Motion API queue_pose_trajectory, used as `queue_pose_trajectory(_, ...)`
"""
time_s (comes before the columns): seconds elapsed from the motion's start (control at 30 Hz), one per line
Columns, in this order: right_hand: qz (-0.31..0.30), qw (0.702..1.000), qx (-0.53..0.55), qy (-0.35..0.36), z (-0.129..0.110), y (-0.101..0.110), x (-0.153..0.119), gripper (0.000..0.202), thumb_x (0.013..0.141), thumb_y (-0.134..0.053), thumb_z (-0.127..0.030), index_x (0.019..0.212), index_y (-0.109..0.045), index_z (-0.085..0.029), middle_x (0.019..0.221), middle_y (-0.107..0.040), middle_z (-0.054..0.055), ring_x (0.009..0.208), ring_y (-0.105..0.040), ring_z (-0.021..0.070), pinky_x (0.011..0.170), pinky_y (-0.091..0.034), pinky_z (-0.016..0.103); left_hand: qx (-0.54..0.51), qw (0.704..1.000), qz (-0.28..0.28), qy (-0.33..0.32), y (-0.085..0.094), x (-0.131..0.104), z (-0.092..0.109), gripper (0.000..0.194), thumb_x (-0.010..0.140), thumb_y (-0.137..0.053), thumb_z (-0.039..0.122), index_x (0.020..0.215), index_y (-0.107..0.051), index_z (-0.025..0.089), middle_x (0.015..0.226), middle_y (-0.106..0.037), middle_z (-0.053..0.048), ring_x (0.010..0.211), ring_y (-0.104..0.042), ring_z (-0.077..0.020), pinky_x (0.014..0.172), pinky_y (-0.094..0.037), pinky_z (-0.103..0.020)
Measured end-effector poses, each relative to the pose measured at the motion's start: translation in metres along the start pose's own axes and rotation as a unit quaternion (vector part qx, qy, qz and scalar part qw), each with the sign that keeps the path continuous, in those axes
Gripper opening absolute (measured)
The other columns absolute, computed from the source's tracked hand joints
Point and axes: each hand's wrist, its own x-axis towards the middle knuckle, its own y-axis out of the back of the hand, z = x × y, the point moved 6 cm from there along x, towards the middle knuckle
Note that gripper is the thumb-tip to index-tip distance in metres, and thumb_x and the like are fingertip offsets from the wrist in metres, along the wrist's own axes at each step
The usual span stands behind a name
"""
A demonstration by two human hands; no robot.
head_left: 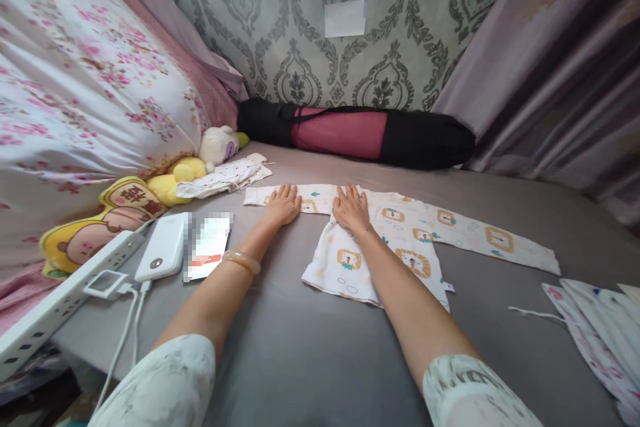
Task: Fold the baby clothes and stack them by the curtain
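A small white long-sleeved shirt (413,261) with orange lion prints lies spread on the grey bed sheet (295,347), its sleeves stretched out to both sides. My left hand (284,205) rests flat on the left sleeve, fingers spread. Near the left shoulder of the shirt, my right hand (351,209) lies palm down with its fingers apart. Neither hand grips the cloth. The hem of the shirt faces me, partly covered by my right forearm.
Folded white clothing (225,177) and plush toys (175,180) lie at the left. Nearer are a power bank (163,247), phone (207,250), cables and power strip (70,293). A black and red bag (345,133) lies along the wall; more clothes (600,327) are at the right.
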Motion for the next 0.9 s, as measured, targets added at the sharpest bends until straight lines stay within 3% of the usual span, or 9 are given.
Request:
queue_pose_trajectory(0.13,-0.001,1.000,-0.001,0.000,0.000,0.000,0.000,0.055,0.099,-0.019,-0.034,0.150,-0.035,-0.019,0.158,-0.028,0.009,0.147,-0.017,0.0238,0.117,-0.009,0.047,0.019,0.999,0.011,0.041,0.007,-0.002,-0.040,0.059,0.098,-0.018,0.033,0.150,-0.030,0.009,0.158,-0.027,-0.016,0.147,-0.022,-0.0283,0.118,-0.017,-0.048)
queue_pose_trajectory(0.23,-0.006,1.000,-0.001,-0.002,0.000,-0.001,0.001,0.056,0.099,-0.019,-0.035,0.151,-0.034,-0.019,0.159,-0.027,0.009,0.147,-0.016,0.0235,0.117,-0.008,0.047,0.030,0.997,0.033,0.058,0.011,-0.004,-0.055,0.057,0.097,-0.020,0.030,0.149,-0.034,0.011,0.156,-0.032,-0.016,0.145,-0.027,-0.0278,0.116,-0.020,-0.048)
queue_pose_trajectory(0.4,-0.003,1.000,0.013,-0.001,0.000,-0.002,0.001,0.055,0.100,-0.022,-0.034,0.150,-0.035,-0.018,0.159,-0.027,0.010,0.147,-0.017,0.0239,0.118,-0.006,0.047,0.044,0.995,0.059,0.061,0.013,-0.007,-0.052,0.054,0.096,-0.021,0.026,0.144,-0.040,0.011,0.154,-0.035,-0.017,0.143,-0.029,-0.0280,0.114,-0.022,-0.049)
queue_pose_trajectory(0.53,-0.038,0.996,0.077,-0.002,0.003,0.002,0.004,0.055,0.100,-0.025,-0.036,0.152,-0.032,-0.019,0.161,-0.022,0.009,0.148,-0.013,0.0226,0.119,-0.005,0.047,0.062,0.982,0.173,0.033,0.028,-0.020,-0.042,0.048,0.097,-0.025,0.029,0.132,-0.049,0.007,0.146,-0.042,-0.022,0.136,-0.036,-0.0310,0.111,-0.024,-0.045)
queue_pose_trajectory(0.6,-0.036,0.988,0.148,-0.009,0.012,0.015,0.005,0.055,0.100,-0.026,-0.035,0.152,-0.032,-0.017,0.160,-0.023,0.008,0.147,-0.017,0.0199,0.119,-0.012,0.040,0.062,0.975,0.212,0.024,0.036,-0.029,-0.036,0.045,0.096,-0.029,0.031,0.126,-0.053,0.008,0.141,-0.046,-0.022,0.131,-0.040,-0.0329,0.108,-0.026,-0.045)
queue_pose_trajectory(0.73,0.044,0.970,0.237,-0.031,0.057,0.057,-0.005,0.049,0.099,-0.029,-0.025,0.144,-0.044,-0.010,0.148,-0.046,0.011,0.133,-0.044,0.0153,0.107,-0.033,0.025,0.016,0.979,0.204,0.018,0.044,-0.041,-0.013,0.037,0.094,-0.037,0.036,0.104,-0.064,0.014,0.121,-0.059,-0.020,0.119,-0.048,-0.0350,0.099,-0.033,-0.048)
queue_pose_trajectory(0.83,0.067,0.958,0.261,-0.096,0.112,0.074,-0.029,0.042,0.099,-0.031,-0.025,0.123,-0.062,-0.013,0.118,-0.069,0.010,0.103,-0.064,0.0167,0.089,-0.047,0.027,-0.082,0.990,0.115,0.024,0.036,-0.040,0.014,0.037,0.090,-0.044,0.043,0.082,-0.068,0.017,0.093,-0.069,-0.015,0.099,-0.060,-0.0311,0.087,-0.041,-0.040)
queue_pose_trajectory(0.9,0.074,0.947,0.273,-0.153,0.151,0.078,-0.050,0.037,0.098,-0.037,-0.030,0.108,-0.069,-0.014,0.101,-0.073,0.008,0.082,-0.068,0.0149,0.073,-0.050,0.023,-0.154,0.986,0.041,0.049,0.026,-0.038,0.029,0.038,0.085,-0.049,0.048,0.069,-0.067,0.018,0.073,-0.068,-0.011,0.082,-0.064,-0.0276,0.073,-0.043,-0.033)
